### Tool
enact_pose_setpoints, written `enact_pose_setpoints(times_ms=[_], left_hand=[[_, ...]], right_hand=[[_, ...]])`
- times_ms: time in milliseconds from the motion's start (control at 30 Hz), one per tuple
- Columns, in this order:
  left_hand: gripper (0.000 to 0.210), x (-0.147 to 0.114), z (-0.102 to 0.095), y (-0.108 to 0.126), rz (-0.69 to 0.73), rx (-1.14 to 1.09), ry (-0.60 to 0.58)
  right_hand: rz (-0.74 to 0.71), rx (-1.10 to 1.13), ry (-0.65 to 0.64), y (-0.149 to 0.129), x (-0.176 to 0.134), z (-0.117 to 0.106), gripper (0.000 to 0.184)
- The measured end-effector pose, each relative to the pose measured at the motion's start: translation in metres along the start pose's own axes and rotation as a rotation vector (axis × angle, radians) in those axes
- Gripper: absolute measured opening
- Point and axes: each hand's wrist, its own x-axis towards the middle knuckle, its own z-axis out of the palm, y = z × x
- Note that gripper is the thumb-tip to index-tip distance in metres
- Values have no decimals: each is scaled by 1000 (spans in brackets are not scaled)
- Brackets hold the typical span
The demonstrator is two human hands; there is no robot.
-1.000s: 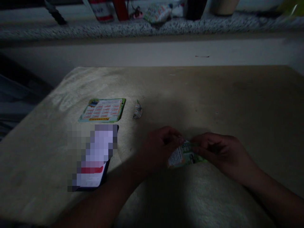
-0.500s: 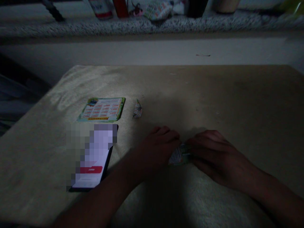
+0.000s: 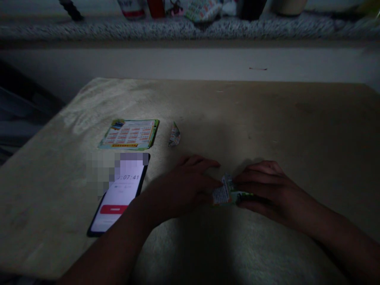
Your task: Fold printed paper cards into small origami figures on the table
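Note:
A small folded piece of printed paper [image 3: 222, 195], white and green with dense text, lies on the table between my hands. One flap of it stands up at a crease. My right hand [image 3: 274, 194] has its fingers closed over the paper's right part, hiding some of it. At the paper's left edge is my left hand [image 3: 187, 186], its thumb touching the sheet while the forefinger is lifted and stretched out above. Farther off sits another small folded paper piece [image 3: 175, 135], pointed at the top. Left of that is a stack of printed leaflets [image 3: 129, 134].
A phone [image 3: 118, 196] showing a running timer lies left of my left forearm, which covers its lower corner. The table [image 3: 282, 118] is dim. Behind it, a speckled stone ledge [image 3: 178, 32] carries a printed bag [image 3: 203, 10], a red container [image 3: 156, 8] and other items.
My left forefinger has lifted away from the paper and straightened. More of the folded paper shows now, with its flap raised. The view has shifted slightly.

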Motion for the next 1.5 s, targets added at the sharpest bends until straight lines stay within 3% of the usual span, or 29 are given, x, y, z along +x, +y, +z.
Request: enact_pose_setpoints(times_ms=[233, 700, 967, 1500], left_hand=[[38, 4, 4, 13, -8, -10, 45], [12, 3, 4, 14, -19, -94, 68], [9, 4, 5, 24, -13, -85, 119], [26, 6, 24, 25, -136, -4, 178]], right_hand=[[-23, -19, -17, -1, 1, -2, 26], [-20, 12, -26, 0, 3, -4, 20], [-20, 26, -9, -2, 5, -3, 16], [0, 60, 159, 4, 8, 12, 4]])
